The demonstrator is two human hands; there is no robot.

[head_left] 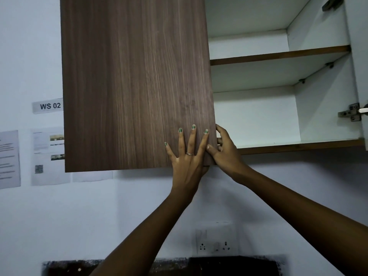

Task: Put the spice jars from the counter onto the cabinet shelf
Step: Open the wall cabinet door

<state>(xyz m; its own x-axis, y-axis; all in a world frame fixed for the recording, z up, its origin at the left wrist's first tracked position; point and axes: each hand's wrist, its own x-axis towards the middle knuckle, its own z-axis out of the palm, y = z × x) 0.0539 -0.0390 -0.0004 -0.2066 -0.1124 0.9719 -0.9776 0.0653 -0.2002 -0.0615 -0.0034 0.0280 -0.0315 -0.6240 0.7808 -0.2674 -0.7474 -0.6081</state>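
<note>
Both of the person's arms reach up to the wall cabinet, and no spice jar appears anywhere in view; the dark surface (219, 264) shows only as a strip along the bottom edge, so I cannot tell where the jars stand. The left hand (187, 156) lies flat with fingers spread against the front of the wood-grain cabinet door (135, 86), near its lower right corner, gripping nothing. The right hand (224, 150) curls around that door's free edge, fingertips tucked behind it and thumb at the front, close against the left forefinger. Beside the door the cabinet is open: a bare lower shelf (298, 145) and a middle shelf (278, 54) above it, with a hinge (351, 115) at the right wall. The step in hand looks to be swinging this door, though which way I cannot tell. It would go best with the pull taken at the edge and the flat palm only steadying, keeping fingers clear of the hinge side and leaving the lower shelf's front edge free for the jars.
</note>
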